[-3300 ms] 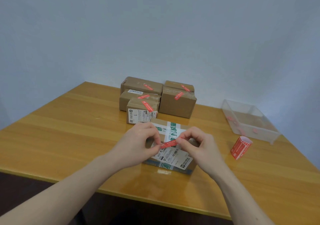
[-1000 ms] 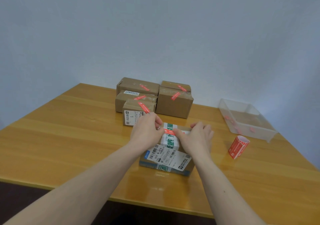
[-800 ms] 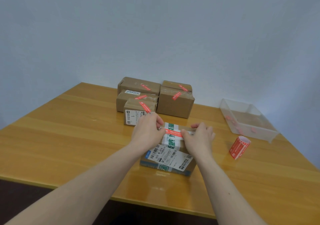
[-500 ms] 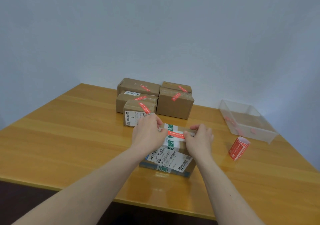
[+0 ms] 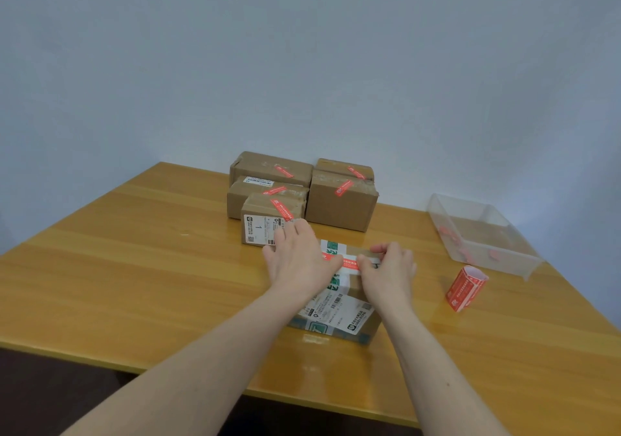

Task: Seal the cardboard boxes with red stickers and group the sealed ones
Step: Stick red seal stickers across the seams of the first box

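Head view looks down on a glossy, honey-coloured wooden table [image 5: 134, 284], smooth enough to mirror what stands on it. Near its front edge sits a brown cardboard box [image 5: 339, 304], rectangular, wrapped with a band of white tape bearing green print and a white shipping label with barcodes; the text is too small to read. Across its top lies a narrow red sticker [image 5: 347, 263] with fine white lettering, illegible. The left hand [image 5: 297, 259] lies flat with straight fingers pressing the sticker's left end and the box top. The right hand [image 5: 389, 269] rests on the right part of the top, fingertips on the sticker's other end.

Toward the far edge stands a cluster of five sealed boxes [image 5: 339, 205], plain matte cardboard, each with a diagonal red strip; the nearest one [image 5: 265, 225] carries a white label printed "1". Near the right edge stands a curled roll of red stickers [image 5: 465, 287], and behind it a clear plastic tray [image 5: 504, 257] holding a few red scraps.
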